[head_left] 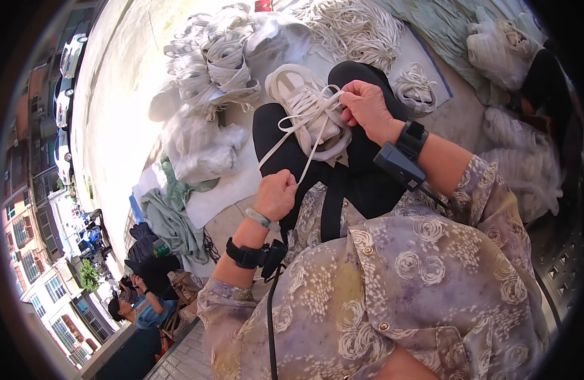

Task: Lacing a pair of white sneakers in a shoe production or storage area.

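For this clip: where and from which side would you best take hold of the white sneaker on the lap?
Probably the heel end of the white sneaker, taken from the person's near side. The shoe lies sole down on the dark lap, toe pointing away. The right hand sits over the laced middle, and the left hand pulls the white lace taut on the left.

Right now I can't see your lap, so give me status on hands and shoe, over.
Left hand shut on white lace. Right hand pinching lace at the shoe, which is on the lap. Nothing between hands and shoe.
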A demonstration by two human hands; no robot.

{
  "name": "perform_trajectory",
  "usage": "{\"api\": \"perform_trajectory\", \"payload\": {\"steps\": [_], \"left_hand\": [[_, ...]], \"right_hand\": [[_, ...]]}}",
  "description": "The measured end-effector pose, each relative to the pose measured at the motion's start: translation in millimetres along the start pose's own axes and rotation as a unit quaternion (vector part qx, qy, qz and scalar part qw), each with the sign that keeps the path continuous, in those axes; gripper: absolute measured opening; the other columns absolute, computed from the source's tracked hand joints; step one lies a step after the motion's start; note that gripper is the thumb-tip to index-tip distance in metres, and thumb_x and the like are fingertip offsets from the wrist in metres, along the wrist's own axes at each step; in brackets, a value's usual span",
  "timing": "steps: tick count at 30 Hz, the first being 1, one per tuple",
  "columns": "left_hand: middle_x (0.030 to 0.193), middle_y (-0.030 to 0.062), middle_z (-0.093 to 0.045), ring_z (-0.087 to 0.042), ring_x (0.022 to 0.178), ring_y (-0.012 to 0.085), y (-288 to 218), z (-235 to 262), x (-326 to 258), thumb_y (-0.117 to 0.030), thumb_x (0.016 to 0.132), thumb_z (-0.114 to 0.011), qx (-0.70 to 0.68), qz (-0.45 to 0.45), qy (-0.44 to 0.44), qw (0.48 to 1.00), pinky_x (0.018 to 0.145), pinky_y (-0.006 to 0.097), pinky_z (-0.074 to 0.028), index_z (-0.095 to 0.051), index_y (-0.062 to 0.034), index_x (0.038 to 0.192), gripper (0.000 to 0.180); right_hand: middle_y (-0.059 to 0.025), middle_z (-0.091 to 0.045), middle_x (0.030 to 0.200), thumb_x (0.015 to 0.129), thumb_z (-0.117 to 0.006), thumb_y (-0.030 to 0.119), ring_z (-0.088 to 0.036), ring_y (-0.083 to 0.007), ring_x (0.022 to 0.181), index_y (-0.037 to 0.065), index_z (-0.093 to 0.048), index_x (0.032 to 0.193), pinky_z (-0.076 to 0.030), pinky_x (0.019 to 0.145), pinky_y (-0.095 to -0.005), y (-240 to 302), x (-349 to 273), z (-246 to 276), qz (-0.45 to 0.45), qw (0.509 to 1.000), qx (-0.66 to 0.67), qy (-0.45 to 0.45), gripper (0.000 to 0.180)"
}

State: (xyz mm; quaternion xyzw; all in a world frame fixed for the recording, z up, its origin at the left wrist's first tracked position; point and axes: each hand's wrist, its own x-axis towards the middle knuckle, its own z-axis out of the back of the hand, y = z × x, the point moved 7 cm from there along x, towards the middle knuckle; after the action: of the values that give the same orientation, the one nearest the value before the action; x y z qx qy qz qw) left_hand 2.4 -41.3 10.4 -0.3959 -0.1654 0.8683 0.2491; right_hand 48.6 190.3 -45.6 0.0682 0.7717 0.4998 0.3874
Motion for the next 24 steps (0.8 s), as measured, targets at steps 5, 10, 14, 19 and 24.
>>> {"api": "perform_trajectory", "payload": {"steps": [5, 10, 14, 19, 24], "left_hand": [[0.059, 0.0113, -0.055, -0.056, 0.054, 0.0221, 21, -10, -17, -0.010, 0.075, -0.062, -0.141, 0.092, 0.014, 0.986, 0.054, 0.033, -0.044, -0.053, -0.0003, 0.070, 0.014], [0.079, 0.0078, -0.057, -0.058, 0.064, 0.0217, -21, 31, 9, -0.008, 0.072, -0.062, 0.051, -0.188, -0.305, 0.932, 0.057, 0.032, -0.046, -0.058, -0.0029, 0.090, 0.019], [0.092, 0.0099, -0.056, -0.058, 0.070, 0.0326, -26, 31, 30, -0.008, 0.071, -0.060, 0.157, -0.164, -0.326, 0.918, 0.061, 0.039, -0.047, -0.056, -0.0069, 0.093, 0.023], [0.080, 0.0104, -0.054, -0.057, 0.071, 0.0336, -17, 33, 32, -0.008, 0.074, -0.055, 0.203, -0.148, -0.300, 0.920, 0.061, 0.041, -0.046, -0.052, -0.0078, 0.083, 0.009], [0.071, 0.0139, -0.058, -0.058, 0.068, 0.0357, 18, 39, 15, -0.007, 0.076, -0.053, 0.176, -0.138, -0.277, 0.934, 0.059, 0.043, -0.047, -0.053, -0.0072, 0.079, 0.003]], "right_hand": [[-0.0008, -0.055, 0.061, 0.079, -0.054, 0.009, -0.052, -0.0074, 0.046, 0.005, -0.057, 0.075, -0.041, 0.040, -0.0217, -1, -2, -11, 0.025, 0.994, -0.093, 0.059, 0.006], [-0.0011, -0.055, 0.064, 0.079, -0.054, 0.011, -0.052, -0.0078, 0.047, 0.005, -0.058, 0.077, -0.042, 0.040, -0.0223, 3, -1, -6, -0.007, 0.995, -0.086, 0.057, 0.007], [-0.0012, -0.056, 0.066, 0.080, -0.055, 0.013, -0.052, -0.0079, 0.048, 0.005, -0.058, 0.079, -0.042, 0.041, -0.0223, 3, -1, -4, -0.009, 0.993, -0.110, 0.045, 0.008], [-0.0009, -0.055, 0.067, 0.080, -0.054, 0.013, -0.052, -0.0075, 0.049, 0.006, -0.058, 0.080, -0.042, 0.042, -0.0218, 4, -1, -5, -0.012, 0.989, -0.135, 0.066, 0.008], [-0.0003, -0.055, 0.067, 0.081, -0.054, 0.013, -0.051, -0.0064, 0.049, 0.006, -0.058, 0.080, -0.042, 0.043, -0.0212, 3, 0, -7, -0.017, 0.987, -0.132, 0.092, 0.008]]}}
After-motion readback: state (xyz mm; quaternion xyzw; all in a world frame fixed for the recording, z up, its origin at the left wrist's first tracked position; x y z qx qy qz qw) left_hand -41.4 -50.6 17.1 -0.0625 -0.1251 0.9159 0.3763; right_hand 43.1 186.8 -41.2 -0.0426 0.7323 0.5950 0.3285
